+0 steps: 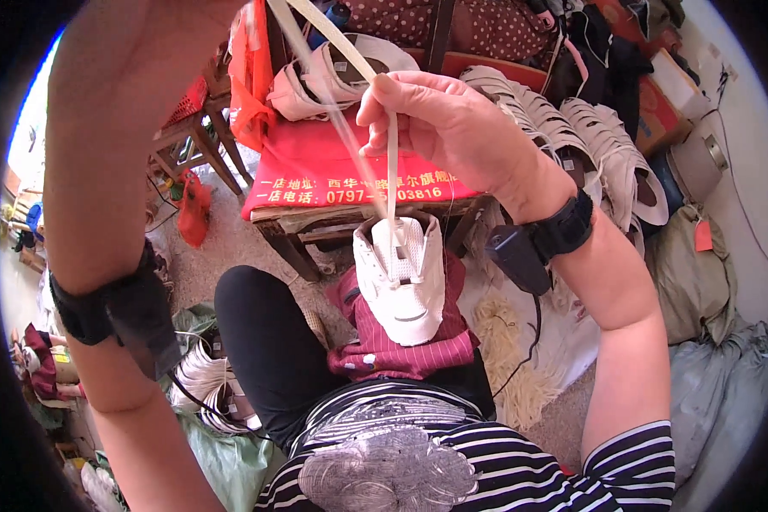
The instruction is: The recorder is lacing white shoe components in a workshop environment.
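A white shoe upper point(405, 277) rests on the maroon striped cloth point(371, 354) over my lap, its toe toward me. A flat cream shoelace point(392, 162) rises from its tongue. Above the shoe, my right hand point(439, 115) pinches this lace between thumb and fingers, and the strand bends there toward the upper left. A second strand, smeared by motion, slants from the shoe toward the same top edge. Raised close to the camera, my left hand point(158, 43) is at the upper left near those strands; its fingers are cut off by the frame.
Ahead stands a wooden stool with a red printed cover point(316, 162), bearing more white shoe uppers point(341, 72). Stacked uppers point(606, 154) lie at the right. Loose cream laces point(508, 358) spread beside my right leg. Sacks point(695, 273) line the right side; a red bag point(194, 209) lies left.
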{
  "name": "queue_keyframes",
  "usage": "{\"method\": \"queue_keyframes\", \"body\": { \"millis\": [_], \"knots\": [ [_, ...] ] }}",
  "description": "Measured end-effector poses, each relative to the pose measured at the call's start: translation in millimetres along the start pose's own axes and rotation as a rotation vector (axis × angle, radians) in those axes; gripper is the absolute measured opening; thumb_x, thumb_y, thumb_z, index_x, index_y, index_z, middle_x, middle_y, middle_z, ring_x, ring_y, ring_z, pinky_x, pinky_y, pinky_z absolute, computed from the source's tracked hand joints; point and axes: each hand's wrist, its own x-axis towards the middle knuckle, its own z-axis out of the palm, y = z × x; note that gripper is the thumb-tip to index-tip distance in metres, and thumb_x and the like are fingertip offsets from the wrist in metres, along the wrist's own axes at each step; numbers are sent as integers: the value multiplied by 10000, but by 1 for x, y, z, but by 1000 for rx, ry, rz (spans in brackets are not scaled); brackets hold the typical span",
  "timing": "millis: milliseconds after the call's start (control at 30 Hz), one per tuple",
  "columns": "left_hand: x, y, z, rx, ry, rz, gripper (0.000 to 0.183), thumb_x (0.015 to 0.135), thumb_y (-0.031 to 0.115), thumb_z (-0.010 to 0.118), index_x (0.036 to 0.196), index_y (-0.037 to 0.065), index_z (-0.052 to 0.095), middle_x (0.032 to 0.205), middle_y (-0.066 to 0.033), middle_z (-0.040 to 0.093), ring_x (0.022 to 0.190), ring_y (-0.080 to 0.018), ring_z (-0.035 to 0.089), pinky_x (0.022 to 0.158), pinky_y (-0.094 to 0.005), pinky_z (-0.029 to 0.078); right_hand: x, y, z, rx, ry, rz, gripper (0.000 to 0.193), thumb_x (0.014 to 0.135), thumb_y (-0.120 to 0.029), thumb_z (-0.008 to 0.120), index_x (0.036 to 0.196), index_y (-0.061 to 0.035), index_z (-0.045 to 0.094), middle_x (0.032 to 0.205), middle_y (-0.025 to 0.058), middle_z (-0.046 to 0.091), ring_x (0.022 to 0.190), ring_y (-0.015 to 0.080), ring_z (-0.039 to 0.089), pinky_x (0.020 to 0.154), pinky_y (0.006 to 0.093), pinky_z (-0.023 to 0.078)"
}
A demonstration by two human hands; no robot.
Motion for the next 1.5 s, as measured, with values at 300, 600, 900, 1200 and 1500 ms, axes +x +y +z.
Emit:
{"method": "queue_keyframes", "body": {
  "millis": [300,600,900,1200,1500],
  "knots": [
    [-17,43,-66,1177,76,-45,341,1032,251,453,1200,-41,503,934,-60,578,776,-152,577,854,-313,467,-6,-4,-10,124,-18,-25,253,999,-198,536,949,9,671,699,-6,541,673,90,547,674,243,478],
    [-95,27,-167,-263,455,-173,261,1040,115,359,1136,-45,542,989,-96,571,940,-185,561,1034,-362,425,-64,-8,-83,422,260,-63,202,1006,-172,514,913,-13,596,660,-48,394,597,71,412,632,253,401],
    [-401,25,-355,2,1426,-273,197,1010,114,444,946,2,593,769,-68,589,691,-201,575,777,-351,558,-295,21,-252,494,1384,42,143,1012,-114,462,901,-51,528,619,-65,328,490,73,309,468,224,292],
    [-267,-97,-57,375,741,-809,271,1037,247,467,1158,25,566,789,-34,608,609,-90,533,572,-230,457,-277,104,-145,-640,1126,379,194,940,-219,556,943,-75,685,878,-27,613,739,92,549,675,233,445],
    [-261,-167,57,163,282,-976,247,1053,184,438,1029,6,607,770,-12,612,651,-52,530,589,-204,444,-155,150,-5,-645,521,367,224,972,-244,591,995,-31,656,768,61,664,726,89,604,669,284,490]
  ]
}}
